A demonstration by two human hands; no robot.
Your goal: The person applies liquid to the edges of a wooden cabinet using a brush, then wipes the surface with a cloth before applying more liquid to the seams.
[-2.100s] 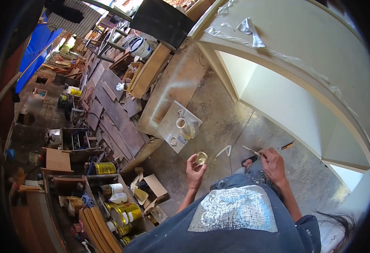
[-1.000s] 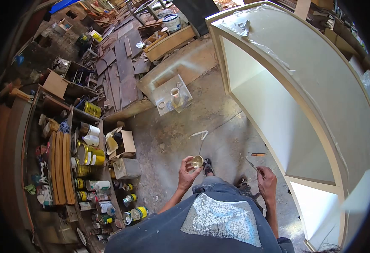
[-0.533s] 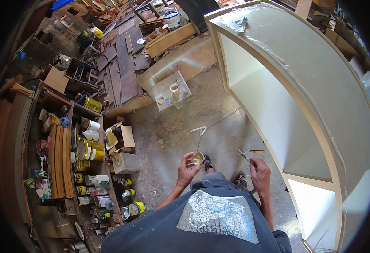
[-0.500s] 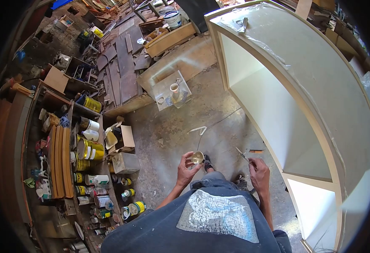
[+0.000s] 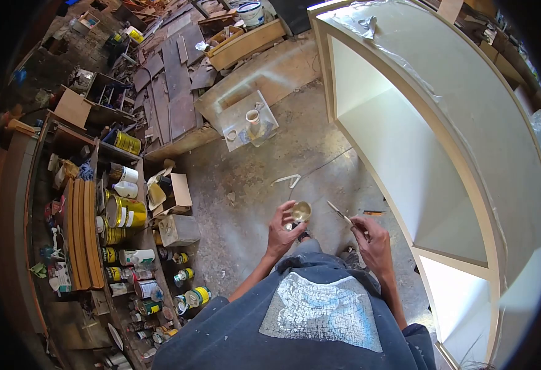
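Note:
A small round cup [image 5: 302,211] with a pale gold inside is held in my left hand [image 5: 281,230], fingers wrapped round its side. My right hand [image 5: 372,240] grips a thin brush [image 5: 340,213] by its handle, and the tip points up and left towards the cup. Cup and brush are apart. Both hands are over the concrete floor in front of my dark shirt. To the right of my right hand rises a large curved cabinet [image 5: 448,154] with pale panels and open compartments.
Shelves of paint tins [image 5: 126,211] line the left side. A cardboard box [image 5: 180,190] sits beside them. Ahead, a board [image 5: 264,108] bears a white cup [image 5: 252,116]. A bent white piece [image 5: 287,179] and an orange-and-black item [image 5: 373,213] lie on the floor.
Both hands have moved forward. The cup has shifted slightly right and the brush slightly left, so they are closer together. The view has shifted a little.

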